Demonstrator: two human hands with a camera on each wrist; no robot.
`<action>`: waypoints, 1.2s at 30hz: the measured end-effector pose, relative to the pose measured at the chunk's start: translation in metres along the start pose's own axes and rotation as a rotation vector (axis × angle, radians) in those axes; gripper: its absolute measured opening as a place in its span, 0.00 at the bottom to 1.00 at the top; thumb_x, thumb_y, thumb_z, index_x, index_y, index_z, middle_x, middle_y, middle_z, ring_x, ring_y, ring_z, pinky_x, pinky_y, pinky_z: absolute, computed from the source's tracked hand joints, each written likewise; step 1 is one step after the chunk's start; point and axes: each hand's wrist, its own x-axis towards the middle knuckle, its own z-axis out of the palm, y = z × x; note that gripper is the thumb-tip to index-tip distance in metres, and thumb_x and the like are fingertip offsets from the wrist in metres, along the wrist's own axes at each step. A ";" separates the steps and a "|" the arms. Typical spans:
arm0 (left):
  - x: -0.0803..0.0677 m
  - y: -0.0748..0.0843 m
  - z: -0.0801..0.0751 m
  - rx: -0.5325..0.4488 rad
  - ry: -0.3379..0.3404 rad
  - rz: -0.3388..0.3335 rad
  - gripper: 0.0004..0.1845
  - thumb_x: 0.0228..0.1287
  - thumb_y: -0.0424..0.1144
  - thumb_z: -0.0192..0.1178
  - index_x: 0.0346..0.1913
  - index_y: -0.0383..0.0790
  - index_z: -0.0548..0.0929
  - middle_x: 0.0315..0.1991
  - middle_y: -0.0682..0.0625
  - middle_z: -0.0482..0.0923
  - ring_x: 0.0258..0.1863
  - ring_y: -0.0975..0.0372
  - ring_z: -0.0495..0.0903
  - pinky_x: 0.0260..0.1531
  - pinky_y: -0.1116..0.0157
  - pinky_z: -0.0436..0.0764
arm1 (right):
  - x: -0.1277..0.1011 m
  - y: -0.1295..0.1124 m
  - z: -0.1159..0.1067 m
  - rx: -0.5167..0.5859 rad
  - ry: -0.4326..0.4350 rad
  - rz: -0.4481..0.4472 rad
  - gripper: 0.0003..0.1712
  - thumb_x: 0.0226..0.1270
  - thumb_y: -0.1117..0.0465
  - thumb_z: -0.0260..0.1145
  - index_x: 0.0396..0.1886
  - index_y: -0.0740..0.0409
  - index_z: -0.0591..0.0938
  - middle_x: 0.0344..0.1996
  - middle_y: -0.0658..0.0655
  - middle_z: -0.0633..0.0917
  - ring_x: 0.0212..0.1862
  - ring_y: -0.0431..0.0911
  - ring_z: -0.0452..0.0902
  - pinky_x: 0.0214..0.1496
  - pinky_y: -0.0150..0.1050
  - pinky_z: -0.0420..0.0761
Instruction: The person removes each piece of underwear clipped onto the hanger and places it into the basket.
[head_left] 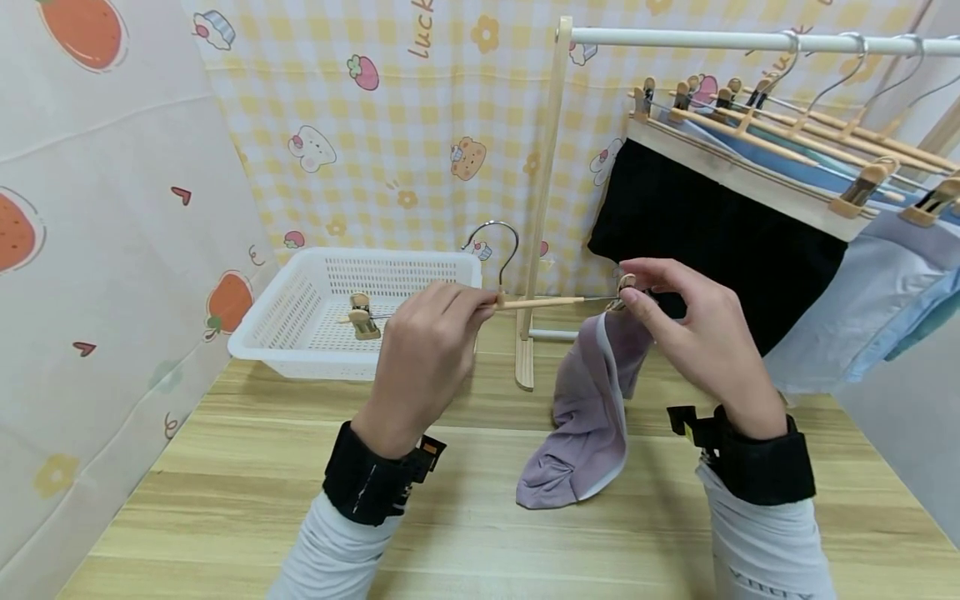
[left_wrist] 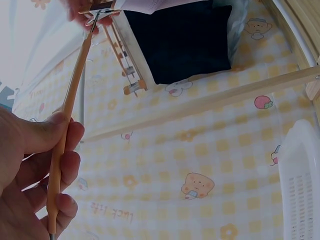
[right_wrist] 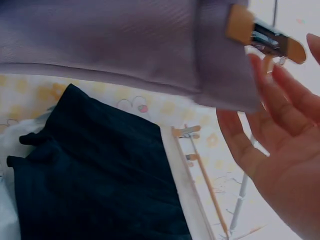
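Over a wood-grain table (head_left: pixel 480 517) by checkered curtains, left hand (head_left: pixel 423 350) grips hanger (head_left: pixel 540 302); right hand (head_left: pixel 701 333) pinches its clip (head_left: pixel 626 287).

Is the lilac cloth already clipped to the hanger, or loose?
Clipped at one end: the hanger's right clip bites the lilac cloth; the left clip hangs empty.

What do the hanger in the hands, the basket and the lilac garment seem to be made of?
The hanger looks like pale unpainted wood, with a shiny metal hook and wire; its clip is wood with a metal spring. The basket seems to be white moulded plastic, judging by its regular perforated walls. The lilac garment looks like thin, smooth, matte fabric that drapes softly; the fibre cannot be told.
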 end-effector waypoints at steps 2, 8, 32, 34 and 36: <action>0.000 -0.002 -0.002 -0.016 -0.001 -0.007 0.07 0.79 0.33 0.64 0.46 0.35 0.91 0.38 0.45 0.90 0.37 0.53 0.87 0.39 0.56 0.87 | 0.001 0.003 0.001 0.017 -0.006 -0.005 0.15 0.79 0.62 0.70 0.61 0.55 0.88 0.47 0.52 0.91 0.49 0.22 0.78 0.46 0.17 0.74; 0.001 -0.006 -0.007 -0.081 -0.016 -0.017 0.06 0.77 0.33 0.66 0.46 0.35 0.91 0.40 0.45 0.91 0.40 0.53 0.88 0.43 0.56 0.87 | 0.003 0.008 0.004 0.119 -0.005 -0.035 0.10 0.78 0.67 0.70 0.54 0.62 0.88 0.44 0.36 0.87 0.47 0.25 0.82 0.53 0.18 0.77; 0.001 -0.008 -0.011 -0.157 -0.041 -0.022 0.05 0.77 0.32 0.66 0.46 0.35 0.91 0.41 0.45 0.91 0.41 0.55 0.88 0.45 0.57 0.87 | 0.003 0.010 0.009 0.337 0.095 -0.074 0.04 0.72 0.76 0.69 0.42 0.70 0.87 0.36 0.42 0.87 0.37 0.35 0.83 0.48 0.24 0.82; 0.001 -0.008 -0.011 -0.159 -0.040 -0.021 0.05 0.77 0.32 0.66 0.46 0.35 0.91 0.40 0.46 0.91 0.41 0.55 0.88 0.46 0.57 0.87 | 0.003 0.010 0.009 0.337 0.097 -0.071 0.04 0.72 0.77 0.69 0.42 0.71 0.87 0.37 0.42 0.87 0.38 0.35 0.84 0.49 0.24 0.82; 0.001 -0.008 -0.011 -0.160 -0.040 -0.022 0.05 0.77 0.32 0.66 0.46 0.35 0.91 0.40 0.46 0.91 0.41 0.55 0.88 0.45 0.57 0.87 | 0.003 0.010 0.009 0.335 0.093 -0.068 0.04 0.72 0.78 0.68 0.42 0.71 0.87 0.37 0.41 0.87 0.39 0.35 0.84 0.51 0.24 0.82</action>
